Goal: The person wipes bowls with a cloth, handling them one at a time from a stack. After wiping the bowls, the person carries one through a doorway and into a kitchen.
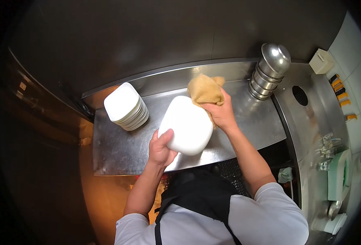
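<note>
A white square plate with rounded corners [186, 126] is held up above the steel counter [119, 155]. My left hand [161, 148] grips its lower left edge, thumb lying on the face. At the plate's upper right edge, my right hand [222, 112] is closed on a tan cloth [206, 90], which bunches up against the rim. Some of the right fingers are hidden behind the cloth and plate. To the left stands a stack of similar white plates [125, 104].
Stacked metal bowls [268, 73] stand at the counter's back right. Along the right side, a steel surface has a round dark hole [300, 95], glasses [326, 151] and a pale green container [338, 175]. Orange-and-black handles [339, 90] line the tiled wall.
</note>
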A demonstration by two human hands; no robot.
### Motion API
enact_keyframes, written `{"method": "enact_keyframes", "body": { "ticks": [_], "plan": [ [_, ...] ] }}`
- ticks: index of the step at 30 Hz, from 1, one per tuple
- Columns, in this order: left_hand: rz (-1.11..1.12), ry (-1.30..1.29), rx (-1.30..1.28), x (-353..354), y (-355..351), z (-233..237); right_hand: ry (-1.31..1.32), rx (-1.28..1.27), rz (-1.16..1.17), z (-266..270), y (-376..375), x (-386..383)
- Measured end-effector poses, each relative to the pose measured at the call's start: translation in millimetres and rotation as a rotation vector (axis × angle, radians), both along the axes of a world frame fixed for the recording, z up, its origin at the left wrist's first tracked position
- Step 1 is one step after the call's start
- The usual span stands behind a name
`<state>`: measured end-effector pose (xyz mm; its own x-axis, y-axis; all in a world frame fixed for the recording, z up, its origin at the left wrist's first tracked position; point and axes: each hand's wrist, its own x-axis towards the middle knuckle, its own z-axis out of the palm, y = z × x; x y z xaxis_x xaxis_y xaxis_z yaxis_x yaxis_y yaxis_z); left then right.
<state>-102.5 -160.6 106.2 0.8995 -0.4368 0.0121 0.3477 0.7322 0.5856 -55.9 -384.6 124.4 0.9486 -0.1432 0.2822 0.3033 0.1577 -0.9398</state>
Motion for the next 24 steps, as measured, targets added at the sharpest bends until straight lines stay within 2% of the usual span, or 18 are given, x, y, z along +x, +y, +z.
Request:
{"method": "enact_keyframes", "body": {
  "ticks": [2, 5, 6, 8, 10, 11, 12, 14, 17, 20, 21, 23, 24],
  "plan": [
    [0.101, -0.023, -0.005, 4, -8, -2, -0.228, -0.269, -0.236, 2, 13, -5],
    [0.277, -0.037, 0.099, 19, -14, -22, -0.529, -0.515, -0.204, -10, 33, -31],
    [0.332, -0.026, 0.147, 25, -13, -38, -0.645, -0.67, -0.281, -12, 46, -47],
    [0.267, 0.038, -0.054, 34, -12, -45, -0.797, -0.694, -0.333, -24, 64, -61],
    [0.154, 0.048, -0.265, 23, -21, -4, -0.34, -0.125, -0.178, -74, 67, -56],
    [0.253, 0.055, -0.221, 23, -21, -7, -0.285, -0.094, -0.186, -78, 63, -53],
    [0.255, 0.045, -0.201, 21, -21, -7, -0.231, -0.061, -0.194, -81, 58, -49],
    [0.251, 0.025, -0.161, 15, -23, -6, -0.479, -0.498, -0.406, -40, 34, -29],
    [0.237, 0.011, -0.176, 8, -33, -8, -0.087, -0.159, -0.261, 10, 23, -5],
    [0.257, 0.018, -0.263, 19, -24, -8, -0.362, -0.377, -0.401, -27, 36, -30],
    [0.264, 0.008, -0.285, 24, -18, -8, -0.469, -0.428, -0.354, -26, 44, -48],
    [0.24, 0.015, -0.302, 25, -8, -14, -0.332, -0.059, -0.317, -52, 65, -55],
    [0.212, -0.021, -0.284, 20, -3, -16, -0.386, -0.178, -0.307, -41, 58, -59]
  ]
}}
